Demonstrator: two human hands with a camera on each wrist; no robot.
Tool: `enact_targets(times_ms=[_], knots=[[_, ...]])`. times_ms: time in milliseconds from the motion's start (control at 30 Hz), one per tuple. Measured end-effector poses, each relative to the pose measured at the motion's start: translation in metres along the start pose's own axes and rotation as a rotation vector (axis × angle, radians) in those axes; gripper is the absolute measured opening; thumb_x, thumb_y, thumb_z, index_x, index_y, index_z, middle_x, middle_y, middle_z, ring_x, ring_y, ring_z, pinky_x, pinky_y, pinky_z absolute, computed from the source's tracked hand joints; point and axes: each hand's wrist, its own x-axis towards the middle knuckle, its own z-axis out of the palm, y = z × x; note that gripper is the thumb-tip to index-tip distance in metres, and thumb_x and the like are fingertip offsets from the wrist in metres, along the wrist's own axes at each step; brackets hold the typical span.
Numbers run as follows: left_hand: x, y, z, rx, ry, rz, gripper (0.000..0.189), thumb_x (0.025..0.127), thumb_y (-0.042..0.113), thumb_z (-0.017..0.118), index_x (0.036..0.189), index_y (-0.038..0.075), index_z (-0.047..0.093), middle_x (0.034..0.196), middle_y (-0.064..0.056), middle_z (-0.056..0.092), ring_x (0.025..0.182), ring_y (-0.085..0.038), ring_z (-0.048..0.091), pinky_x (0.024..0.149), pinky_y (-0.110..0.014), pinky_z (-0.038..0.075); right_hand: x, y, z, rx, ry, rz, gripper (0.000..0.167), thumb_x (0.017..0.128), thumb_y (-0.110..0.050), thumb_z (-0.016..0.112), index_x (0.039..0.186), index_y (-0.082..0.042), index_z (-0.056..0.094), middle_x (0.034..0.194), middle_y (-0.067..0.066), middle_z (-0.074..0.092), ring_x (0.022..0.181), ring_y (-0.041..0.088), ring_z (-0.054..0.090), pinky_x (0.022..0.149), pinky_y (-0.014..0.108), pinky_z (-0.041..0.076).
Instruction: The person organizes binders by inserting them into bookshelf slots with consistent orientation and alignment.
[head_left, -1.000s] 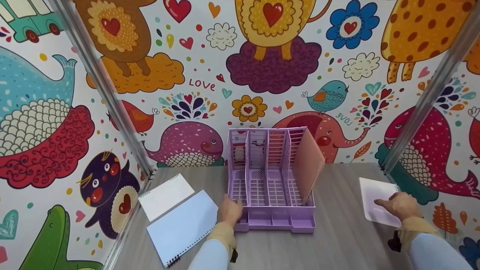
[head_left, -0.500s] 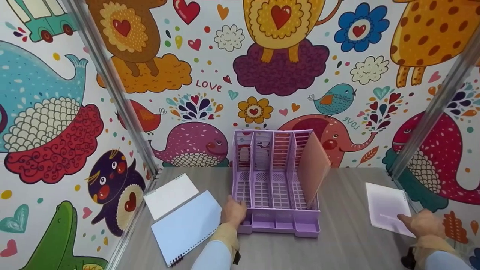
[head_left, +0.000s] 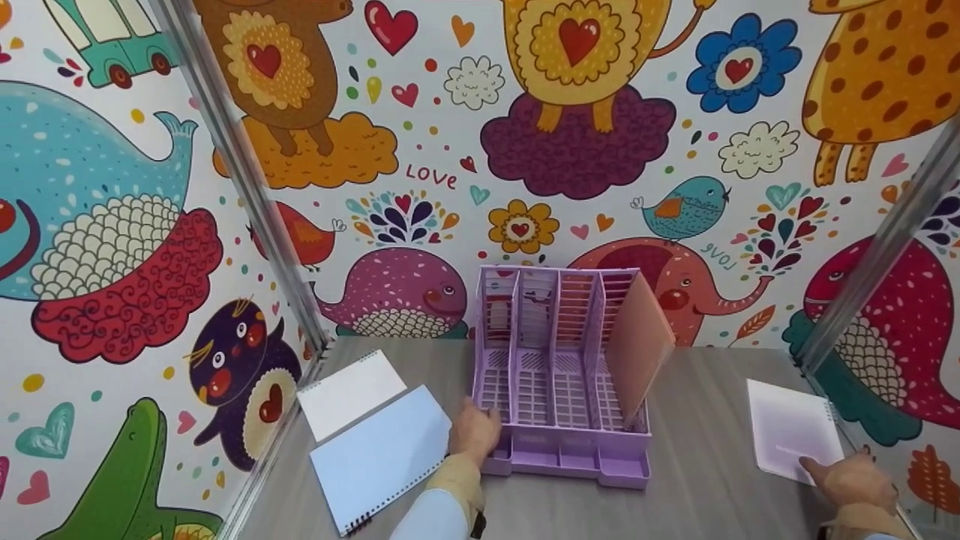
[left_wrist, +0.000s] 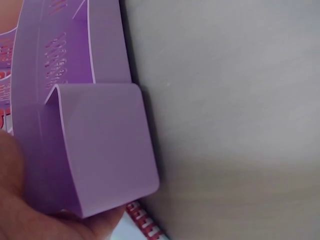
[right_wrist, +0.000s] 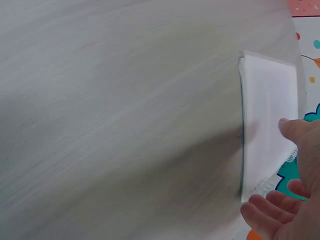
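A purple file organizer [head_left: 566, 442] with tall slots and small front trays stands in the middle of the table. My left hand [head_left: 475, 431] grips its front left corner; in the left wrist view the thumb and fingers [left_wrist: 107, 220] wrap round the corner. A pink notebook or folder [head_left: 637, 352] leans upright in the rightmost slot. At the right lies a spiral notebook with a pale purple cover [head_left: 795, 431]. My right hand [head_left: 855, 480] is at its near right corner, thumb over the cover. In the right wrist view the relaxed fingers [right_wrist: 270, 212] are just past its near end.
Left of the organizer a light blue spiral notebook [head_left: 382, 457] lies flat, beside a white spiral pad [head_left: 352, 394]. Walls with cartoon animal prints and metal corner posts [head_left: 247, 172] enclose the grey table [head_left: 697, 420] at the back and sides.
The head view has shifted slightly. My right hand has moved from the pale purple notebook's right side toward its near right corner. My left hand keeps its grip on the organizer.
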Motion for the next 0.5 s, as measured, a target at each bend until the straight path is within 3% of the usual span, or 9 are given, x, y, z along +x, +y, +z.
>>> enact_targets(times_ms=[167, 500], knots=[[-0.002, 0.001, -0.001, 0.008, -0.008, 0.012, 0.046, 0.103, 0.027, 0.072, 0.131, -0.007, 0.06, 0.112, -0.031, 0.077, 0.103, -0.051, 0.078, 0.094, -0.062, 0.063, -0.003, -0.003, 0.005, 0.005, 0.013, 0.029, 0.135, 0.092, -0.084, 0.069, 0.145, 0.03, 0.021, 0.131, 0.051, 0.054, 0.113, 0.057, 0.058, 0.116, 0.075, 0.052], [0.0, -0.001, -0.006, 0.001, 0.001, 0.035, 0.05, 0.102, 0.027, 0.071, 0.135, -0.009, 0.06, 0.118, -0.034, 0.078, 0.109, -0.053, 0.078, 0.098, -0.063, 0.062, -0.017, -0.022, 0.006, 0.02, 0.053, 0.015, 0.126, 0.093, -0.068, 0.08, 0.149, 0.027, 0.019, 0.136, 0.052, 0.041, 0.12, 0.061, 0.047, 0.124, 0.079, 0.043]])
